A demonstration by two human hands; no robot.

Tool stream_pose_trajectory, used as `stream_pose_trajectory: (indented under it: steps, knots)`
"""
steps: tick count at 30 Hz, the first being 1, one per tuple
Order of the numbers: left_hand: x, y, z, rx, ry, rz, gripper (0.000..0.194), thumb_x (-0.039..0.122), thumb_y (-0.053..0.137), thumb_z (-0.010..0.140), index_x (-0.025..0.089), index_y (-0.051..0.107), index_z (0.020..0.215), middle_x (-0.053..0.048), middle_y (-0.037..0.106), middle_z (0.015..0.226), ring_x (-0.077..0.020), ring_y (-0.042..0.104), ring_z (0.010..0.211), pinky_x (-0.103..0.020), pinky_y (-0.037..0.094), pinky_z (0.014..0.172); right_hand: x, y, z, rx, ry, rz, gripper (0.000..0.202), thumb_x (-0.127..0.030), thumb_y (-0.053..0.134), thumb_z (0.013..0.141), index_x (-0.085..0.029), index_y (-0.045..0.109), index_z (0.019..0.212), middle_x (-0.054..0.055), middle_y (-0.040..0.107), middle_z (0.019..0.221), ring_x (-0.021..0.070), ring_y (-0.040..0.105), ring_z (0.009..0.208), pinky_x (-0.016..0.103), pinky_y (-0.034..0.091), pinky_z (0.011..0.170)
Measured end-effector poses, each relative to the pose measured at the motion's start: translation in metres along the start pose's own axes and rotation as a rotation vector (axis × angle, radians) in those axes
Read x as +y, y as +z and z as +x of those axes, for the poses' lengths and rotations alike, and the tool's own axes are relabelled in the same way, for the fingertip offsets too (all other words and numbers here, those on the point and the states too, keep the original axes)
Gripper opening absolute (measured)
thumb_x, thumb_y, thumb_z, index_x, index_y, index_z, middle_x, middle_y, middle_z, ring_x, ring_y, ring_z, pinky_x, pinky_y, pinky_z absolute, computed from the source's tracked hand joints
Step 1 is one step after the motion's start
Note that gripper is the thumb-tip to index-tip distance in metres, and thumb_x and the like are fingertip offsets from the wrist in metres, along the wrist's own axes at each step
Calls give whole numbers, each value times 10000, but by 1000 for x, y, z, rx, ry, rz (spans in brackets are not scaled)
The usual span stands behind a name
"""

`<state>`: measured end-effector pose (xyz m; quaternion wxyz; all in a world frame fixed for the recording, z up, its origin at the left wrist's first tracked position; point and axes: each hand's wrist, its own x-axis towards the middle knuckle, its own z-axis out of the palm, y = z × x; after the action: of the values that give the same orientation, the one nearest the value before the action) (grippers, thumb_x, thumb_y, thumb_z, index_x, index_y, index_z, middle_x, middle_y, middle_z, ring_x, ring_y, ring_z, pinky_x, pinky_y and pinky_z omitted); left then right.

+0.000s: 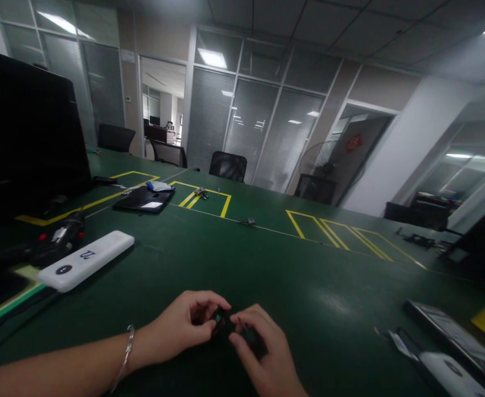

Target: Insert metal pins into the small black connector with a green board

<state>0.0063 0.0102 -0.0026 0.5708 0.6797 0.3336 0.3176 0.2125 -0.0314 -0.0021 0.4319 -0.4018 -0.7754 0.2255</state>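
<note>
Close to the near side of the green table, my left hand (188,321) pinches a small dark part (218,315) with a green patch between thumb and fingers. A short gap to its right, my right hand (263,347) is closed around a small black object (251,338); a thin dark tip sticks out of it toward the left hand. The fingers cover much of both objects, so their exact kinds cannot be made out. A silver bracelet (128,353) circles my left wrist.
A white device marked 22 (91,259) lies at left beside a black tool-like object (63,234) and a large black monitor (31,132). Farther back are a black folder (141,199) and small metal parts (201,193). At right lie a grey flat device (457,336) and a white device (453,374).
</note>
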Motion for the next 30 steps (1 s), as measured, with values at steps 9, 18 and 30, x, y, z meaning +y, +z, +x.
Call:
stream_pose_trajectory:
  steps: [9, 18, 30]
  knots:
    - [7, 3, -1, 1, -27, -16, 397, 285, 559, 882, 259, 499, 1273, -19, 646, 945, -196, 599, 869, -331, 452, 789, -8, -6, 2, -8, -23, -15, 300, -278, 382, 967, -181, 617, 807, 26, 592, 698, 144, 588, 649, 222, 423, 602]
    - [6, -1, 0, 2, -24, 52, 216, 309, 583, 872, 197, 632, 1051, -41, 664, 1020, -238, 615, 987, -374, 457, 880, -9, -1, 2, -53, 75, -96, 294, -230, 441, 942, -175, 592, 696, -4, 574, 647, 122, 572, 623, 209, 385, 597]
    - [10, -1, -2, 28, 10, -40, 198, 321, 582, 884, 208, 663, 1024, -29, 664, 981, -206, 610, 947, -339, 460, 847, -7, 0, 2, -64, 113, -49, 161, -230, 456, 953, -199, 587, 865, -7, 590, 754, 125, 563, 666, 207, 403, 620]
